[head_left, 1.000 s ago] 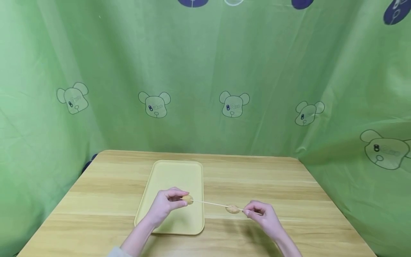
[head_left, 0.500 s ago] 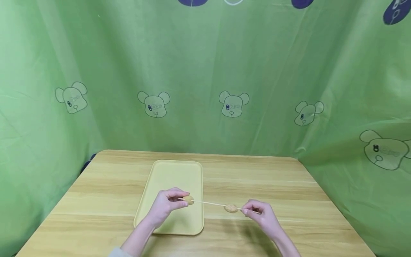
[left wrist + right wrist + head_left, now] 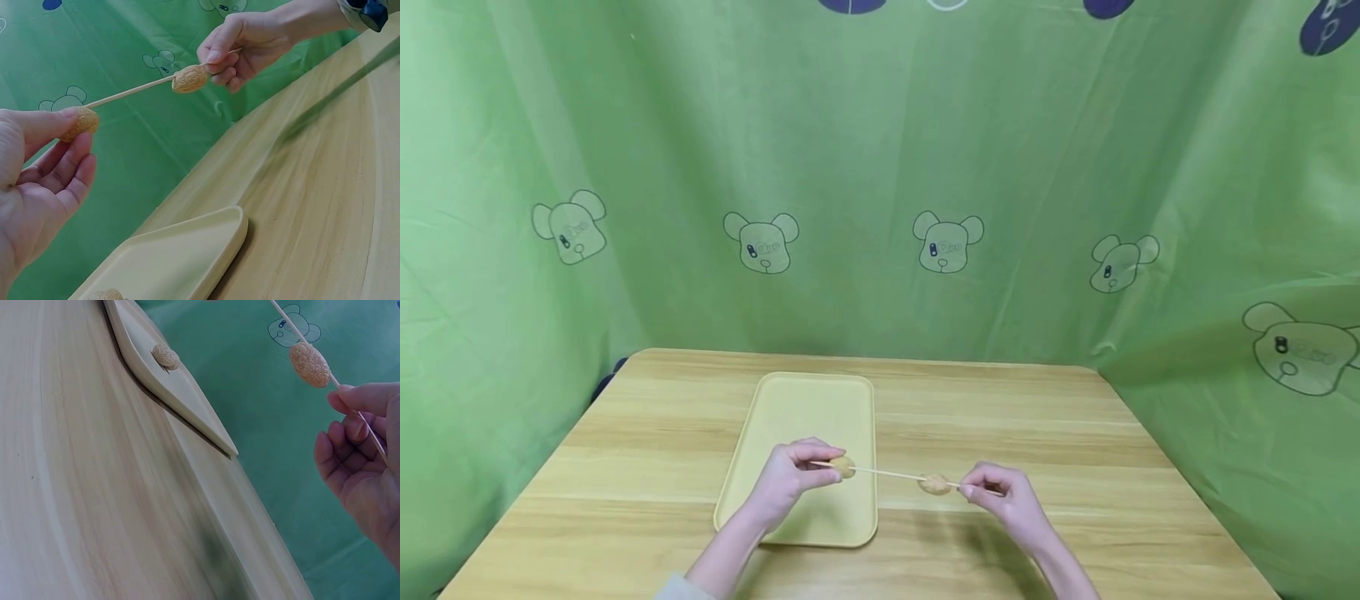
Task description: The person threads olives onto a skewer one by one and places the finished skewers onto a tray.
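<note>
My left hand [image 3: 790, 483] pinches a tan, wrinkled oval ball [image 3: 81, 124] between thumb and fingers. A thin wooden skewer [image 3: 887, 473] runs through this ball, and its end pokes out on the left side. Farther along the same stick sits a second tan oval ball [image 3: 309, 364]. Just to the right of that one, my right hand [image 3: 1009, 498] pinches the skewer with thumb and index finger, and the rear end lies across the palm. The skewer is held nearly level above the table and the right part of the tray.
Below my left hand lies a pale yellow tray [image 3: 808, 400] on the wood-grain table [image 3: 985, 417]. One more wrinkled ball [image 3: 165, 357] rests in the tray, covered by my left hand in the head view. Green cloth [image 3: 850, 150] with bear-head prints surrounds the table.
My right hand has shifted slightly left with the skewer and the second ball. More of the skewer's end now sticks out left of the ball in my left hand.
</note>
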`<state>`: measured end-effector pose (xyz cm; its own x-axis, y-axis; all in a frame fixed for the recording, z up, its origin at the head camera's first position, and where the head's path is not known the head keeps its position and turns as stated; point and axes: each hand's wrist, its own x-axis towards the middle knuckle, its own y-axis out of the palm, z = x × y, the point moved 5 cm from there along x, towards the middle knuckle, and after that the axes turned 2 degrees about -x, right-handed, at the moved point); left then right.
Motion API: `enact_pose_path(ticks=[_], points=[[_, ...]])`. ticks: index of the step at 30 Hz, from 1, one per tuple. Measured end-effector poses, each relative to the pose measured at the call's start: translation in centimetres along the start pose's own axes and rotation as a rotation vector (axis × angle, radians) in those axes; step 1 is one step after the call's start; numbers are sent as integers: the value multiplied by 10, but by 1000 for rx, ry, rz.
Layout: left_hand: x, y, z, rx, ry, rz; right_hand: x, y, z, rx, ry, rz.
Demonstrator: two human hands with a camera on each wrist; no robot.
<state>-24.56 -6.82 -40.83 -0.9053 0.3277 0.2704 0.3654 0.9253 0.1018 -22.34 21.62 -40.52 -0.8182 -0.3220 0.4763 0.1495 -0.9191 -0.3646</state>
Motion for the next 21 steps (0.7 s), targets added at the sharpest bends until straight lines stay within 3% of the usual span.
enact_pose_path(ticks=[21], points=[[0,5,6,-75,-11,-14,3,5,-1,15,-4,1]])
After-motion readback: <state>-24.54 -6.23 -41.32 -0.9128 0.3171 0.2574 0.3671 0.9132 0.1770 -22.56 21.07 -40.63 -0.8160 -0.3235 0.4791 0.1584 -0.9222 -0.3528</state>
